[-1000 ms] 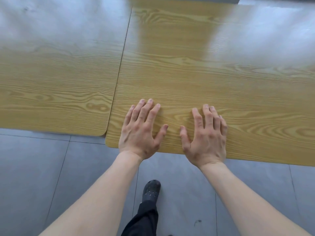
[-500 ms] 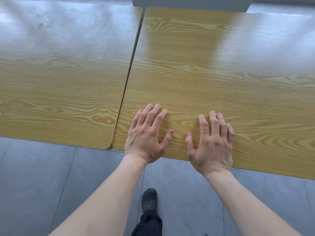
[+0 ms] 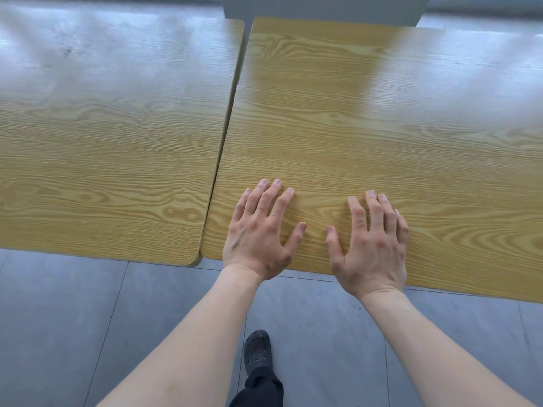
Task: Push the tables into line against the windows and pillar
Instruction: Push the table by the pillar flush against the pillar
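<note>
Wood-grain laminate is what we've got both palms on: the right-hand table [image 3: 382,127], the one filling the frame from about 12 round to 3 o'clock. Our left hand [image 3: 258,230] and right hand [image 3: 371,248] lie flat and spread on its near edge, gripping nothing, just pressing down and forward. Its far edge looks like it's touching or just short of the grey pillar [image 3: 323,8] at 12 o'clock; we can't tell which from here.

The left-hand table [image 3: 111,136], out at 9 to 11 o'clock, sits just beside it with a thin gap that widens toward the far end, so the two aren't quite parallel. Near edges don't line up either: ours trails a bit closer to us.

What could go wrong, as we see it:
- Both hands sit near the table's left corner, so a shove may swing that end in and leave the right end lagging, skewing the line.
- Flat palms on glossy laminate could slip rather than move the table.
- If the corner swings left it'll knock the neighbour out of place.
- Pushing hard into the pillar could just bounce it back.

Surface-wise, both tops are bare and shiny, with window glare washing out the far halves. Under us is grey tiled floor [image 3: 58,333], and one black clog [image 3: 257,349] shows at 6 o'clock.
</note>
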`<state>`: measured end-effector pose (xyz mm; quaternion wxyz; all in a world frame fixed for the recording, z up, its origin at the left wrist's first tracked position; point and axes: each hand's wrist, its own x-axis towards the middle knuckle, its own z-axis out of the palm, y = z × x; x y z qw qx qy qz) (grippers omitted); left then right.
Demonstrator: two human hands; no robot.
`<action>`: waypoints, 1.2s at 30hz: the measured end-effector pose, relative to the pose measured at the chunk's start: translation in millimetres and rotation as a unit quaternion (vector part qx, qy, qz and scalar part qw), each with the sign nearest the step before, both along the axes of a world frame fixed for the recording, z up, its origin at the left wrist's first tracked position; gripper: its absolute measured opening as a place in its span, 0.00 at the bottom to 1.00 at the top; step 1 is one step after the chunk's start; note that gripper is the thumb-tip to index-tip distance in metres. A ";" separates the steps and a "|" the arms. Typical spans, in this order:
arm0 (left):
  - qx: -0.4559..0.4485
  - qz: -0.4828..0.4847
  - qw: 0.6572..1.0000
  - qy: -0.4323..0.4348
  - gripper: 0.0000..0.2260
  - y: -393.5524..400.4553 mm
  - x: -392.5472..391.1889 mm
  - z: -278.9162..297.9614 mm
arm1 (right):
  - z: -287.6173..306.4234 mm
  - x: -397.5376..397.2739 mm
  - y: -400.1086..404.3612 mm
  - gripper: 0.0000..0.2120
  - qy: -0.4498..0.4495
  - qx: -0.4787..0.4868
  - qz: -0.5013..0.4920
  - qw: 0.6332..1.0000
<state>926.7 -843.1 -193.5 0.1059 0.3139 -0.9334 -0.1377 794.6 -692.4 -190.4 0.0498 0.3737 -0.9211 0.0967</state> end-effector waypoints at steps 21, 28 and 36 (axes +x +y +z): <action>0.029 -0.043 0.998 -0.045 0.31 -97.4 -61.0 86.8 | 89.3 -71.5 -62.1 0.30 -0.103 0.087 -0.018 0.991; 0.013 -0.027 0.999 -0.045 0.32 -160.1 -132.8 112.2 | 110.9 -156.9 -126.5 0.30 -0.115 0.074 -0.016 0.990; 0.008 -0.001 0.999 -0.049 0.31 -236.7 -219.2 109.9 | 103.3 -254.3 -202.9 0.29 -0.125 0.089 -0.008 0.988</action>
